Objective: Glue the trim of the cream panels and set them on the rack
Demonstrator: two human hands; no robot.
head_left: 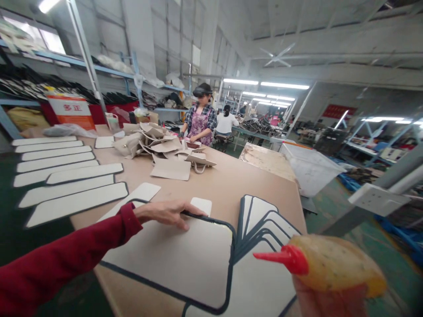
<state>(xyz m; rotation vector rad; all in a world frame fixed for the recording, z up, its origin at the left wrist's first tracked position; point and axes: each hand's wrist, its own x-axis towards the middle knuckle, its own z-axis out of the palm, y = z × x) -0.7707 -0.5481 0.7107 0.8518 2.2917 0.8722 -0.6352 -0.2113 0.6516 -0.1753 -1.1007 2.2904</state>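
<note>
Fingers (197,211) of the left hand (167,212) are gripping the far edge of the cream, dark-bordered panel (178,259) above the worktop (220,182); the right hand (325,297) is clasping the yellow, red-nozzled squeeze bottle (340,262); I'm judging the panel light, fairly stiff, best held by its rim; the bottle is seeming soft; fanned panels (261,213) are crowding the right; beige pieces (165,147) are lying heaped beyond.

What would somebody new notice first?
Probably the yellow bottle with its red tip, held in the right hand at the lower right. Next comes the big pale panel, front and centre, with the left hand on its far edge. Behind, beige pieces are heaped on the table.
</note>
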